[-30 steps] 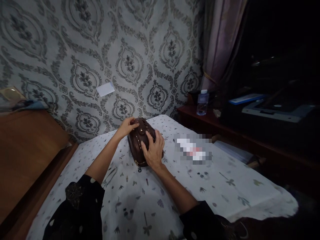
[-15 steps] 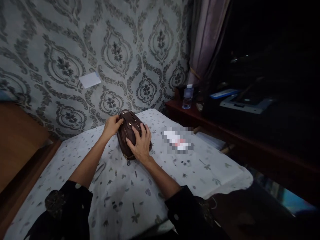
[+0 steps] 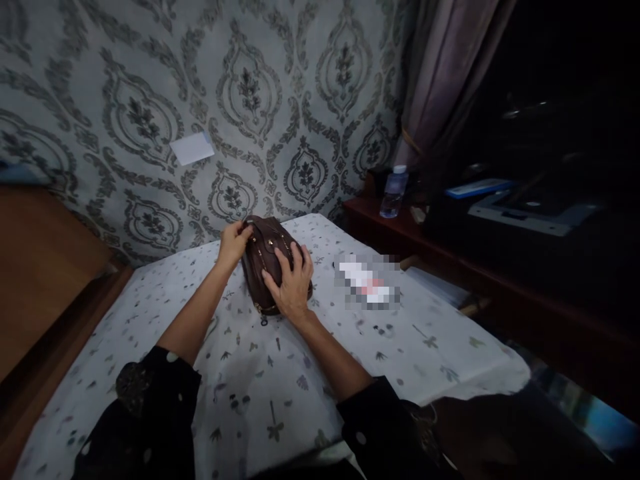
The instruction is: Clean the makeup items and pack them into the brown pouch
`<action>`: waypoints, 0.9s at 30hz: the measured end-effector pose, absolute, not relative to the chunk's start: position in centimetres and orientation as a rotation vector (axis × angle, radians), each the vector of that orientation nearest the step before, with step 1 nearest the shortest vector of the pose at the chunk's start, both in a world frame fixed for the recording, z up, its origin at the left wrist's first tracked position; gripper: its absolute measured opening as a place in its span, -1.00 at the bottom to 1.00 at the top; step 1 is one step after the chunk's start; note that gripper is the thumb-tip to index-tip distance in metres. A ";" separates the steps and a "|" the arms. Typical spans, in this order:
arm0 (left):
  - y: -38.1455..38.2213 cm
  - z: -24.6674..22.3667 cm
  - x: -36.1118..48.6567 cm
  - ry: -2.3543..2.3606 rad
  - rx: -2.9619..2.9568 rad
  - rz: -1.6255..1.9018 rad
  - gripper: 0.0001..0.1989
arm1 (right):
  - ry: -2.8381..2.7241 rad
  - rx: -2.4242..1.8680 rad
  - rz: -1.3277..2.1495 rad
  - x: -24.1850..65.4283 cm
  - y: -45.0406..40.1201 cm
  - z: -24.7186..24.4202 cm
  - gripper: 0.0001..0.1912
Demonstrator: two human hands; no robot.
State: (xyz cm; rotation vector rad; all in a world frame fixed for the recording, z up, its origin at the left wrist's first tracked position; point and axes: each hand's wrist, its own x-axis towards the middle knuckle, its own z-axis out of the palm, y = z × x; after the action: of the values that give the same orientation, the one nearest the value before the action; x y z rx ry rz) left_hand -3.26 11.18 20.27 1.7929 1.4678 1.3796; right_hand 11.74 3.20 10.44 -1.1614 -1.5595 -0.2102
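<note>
A dark brown bag (image 3: 261,267) with gold-coloured zips and studs lies on a white patterned cloth (image 3: 270,373). At the bag's far left end, my left hand (image 3: 234,244) has its fingers closed on the bag's edge. My right hand (image 3: 294,283) rests on the bag's near right part, its fingers spread over the surface. A small ring hangs from the zip at the bag's near end. To the right of the bag lies a white and pink item (image 3: 367,281), blurred out.
A clear bottle (image 3: 394,192) stands on a dark red ledge (image 3: 365,212) at the back right. White card (image 3: 192,149) is on the patterned wall. A wooden board (image 3: 45,267) is at the left, and a blue-edged item (image 3: 480,188) sits at the right.
The view has shifted slightly, so the bag and both hands appear a little further right. Both hands keep their places on the bag.
</note>
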 end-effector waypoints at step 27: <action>9.5 21.3 -2.5 1.548 1.904 1.419 -0.73 | -1.569 -1.192 -0.187 11.7 3.0 10.6 -0.47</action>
State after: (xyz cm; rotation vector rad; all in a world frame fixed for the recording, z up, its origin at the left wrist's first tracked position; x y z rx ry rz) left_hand -2.54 9.54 21.35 1.9039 1.5478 1.4187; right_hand 11.71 2.98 10.56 -1.1924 -1.5687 -0.1874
